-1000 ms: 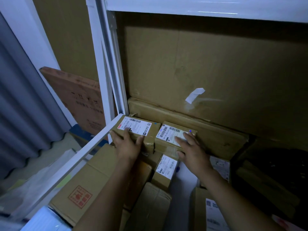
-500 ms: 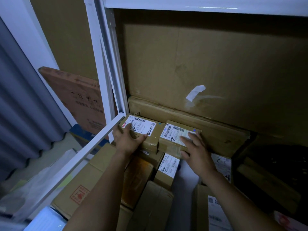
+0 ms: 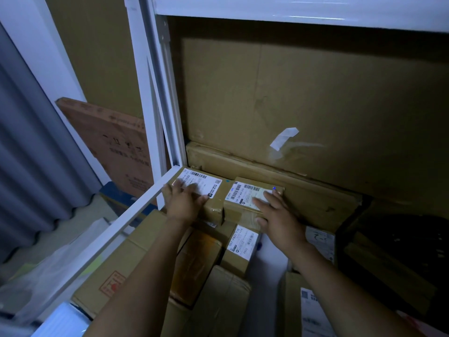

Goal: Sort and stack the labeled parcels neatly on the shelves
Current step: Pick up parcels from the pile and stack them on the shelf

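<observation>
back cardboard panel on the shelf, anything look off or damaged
Yes. A strip of white tape on the cardboard back panel is peeling loose, one end lifted, with a shiny smear beside it. Nothing looks torn.

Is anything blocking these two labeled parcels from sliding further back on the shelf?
Yes. The long flat carton lies directly behind both the left parcel and right parcel, under the left hand and right hand; they look about against it.
</observation>
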